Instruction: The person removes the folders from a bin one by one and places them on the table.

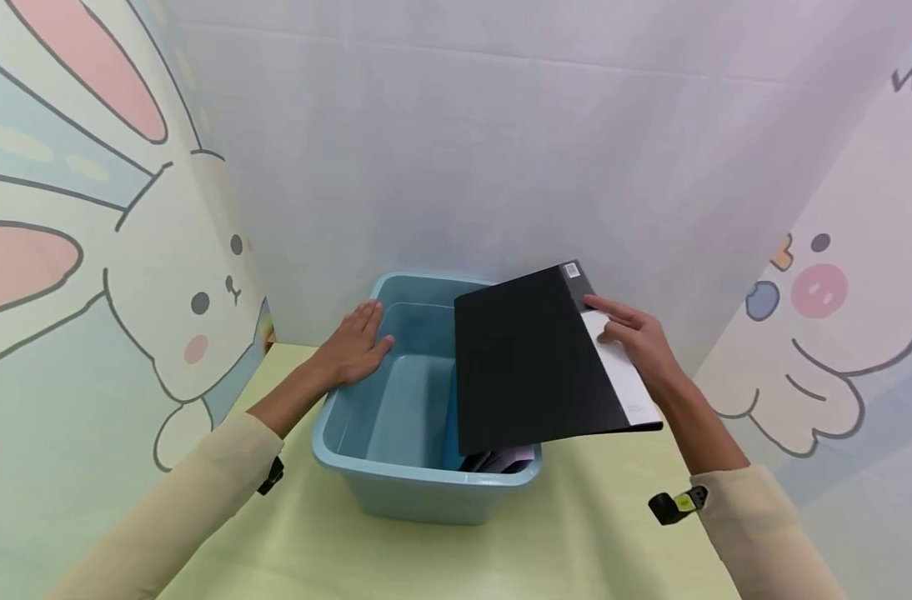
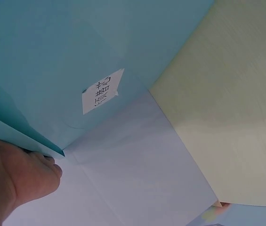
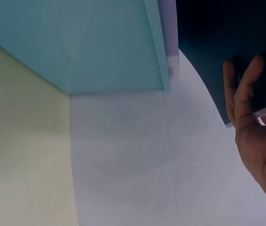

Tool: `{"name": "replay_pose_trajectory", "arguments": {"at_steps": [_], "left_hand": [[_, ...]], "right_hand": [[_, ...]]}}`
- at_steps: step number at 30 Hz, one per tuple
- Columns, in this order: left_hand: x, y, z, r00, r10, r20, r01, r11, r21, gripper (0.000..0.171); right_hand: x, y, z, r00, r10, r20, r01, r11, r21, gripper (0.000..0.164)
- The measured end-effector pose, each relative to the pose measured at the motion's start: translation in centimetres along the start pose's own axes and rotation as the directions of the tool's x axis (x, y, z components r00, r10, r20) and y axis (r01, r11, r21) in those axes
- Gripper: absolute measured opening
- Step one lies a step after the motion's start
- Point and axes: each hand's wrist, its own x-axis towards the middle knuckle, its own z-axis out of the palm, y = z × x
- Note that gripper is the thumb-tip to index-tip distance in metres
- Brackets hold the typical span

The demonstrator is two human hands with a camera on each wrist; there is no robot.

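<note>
A black file folder (image 1: 531, 358) with a white spine strip and a small barcode sticker is tilted above the right half of a light-blue plastic tub (image 1: 426, 492). My right hand (image 1: 639, 346) pinches it at the spine edge, thumb on top; in the right wrist view, fingers (image 3: 244, 92) lie along its underside. My left hand (image 1: 354, 346) rests on the tub's left rim, fingers extended and thumb toward the inside. The left wrist view shows that hand (image 2: 27, 174) against the rim. The folder hides part of the tub's contents.
Inside the tub, a blue item (image 1: 452, 429) and purple and dark flat items (image 1: 504, 460) stand on the right side. A handwritten paper label (image 2: 103, 92) is stuck on the tub's outer wall. A pale yellow tabletop (image 1: 396, 558) meets a white back curtain (image 1: 463, 167); cartoon-printed panels flank both sides.
</note>
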Motion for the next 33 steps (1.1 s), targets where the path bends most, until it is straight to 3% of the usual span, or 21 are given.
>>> {"name": "replay_pose_trajectory", "arguments": {"at_steps": [2,5,12,17,27,33], "left_hand": [[0.0,0.0,0.0,1.0,-0.005,0.001,0.005,1.0,-0.002,0.076],[0.0,0.1,0.0,1.0,-0.006,-0.003,0.006,1.0,0.001,0.076],[0.0,0.4,0.0,1.0,-0.012,0.001,0.012,1.0,0.015,0.077],[0.0,0.4,0.0,1.0,-0.02,-0.003,0.02,1.0,0.01,0.077],[-0.4,0.6,-0.1,1.0,-0.002,-0.021,0.003,1.0,0.01,0.075],[-0.3,0.5,0.0,1.0,-0.002,-0.02,0.003,1.0,0.007,0.075]], "right_hand": [[-0.1,0.5,-0.7,1.0,-0.015,-0.02,0.014,0.999,-0.048,0.057],[-0.4,1.2,-1.8,0.999,-0.029,-0.036,0.028,0.999,-0.042,0.056],[-1.3,2.3,-4.7,0.999,-0.049,-0.011,0.05,0.994,0.099,0.062],[-1.7,2.6,-6.3,0.998,-0.062,0.015,0.056,0.967,0.25,0.068],[-3.1,4.2,-9.8,0.996,-0.081,0.046,0.058,0.929,0.364,0.073],[-3.8,6.0,-12.1,0.987,-0.121,0.105,0.061,0.889,0.453,0.077]]}}
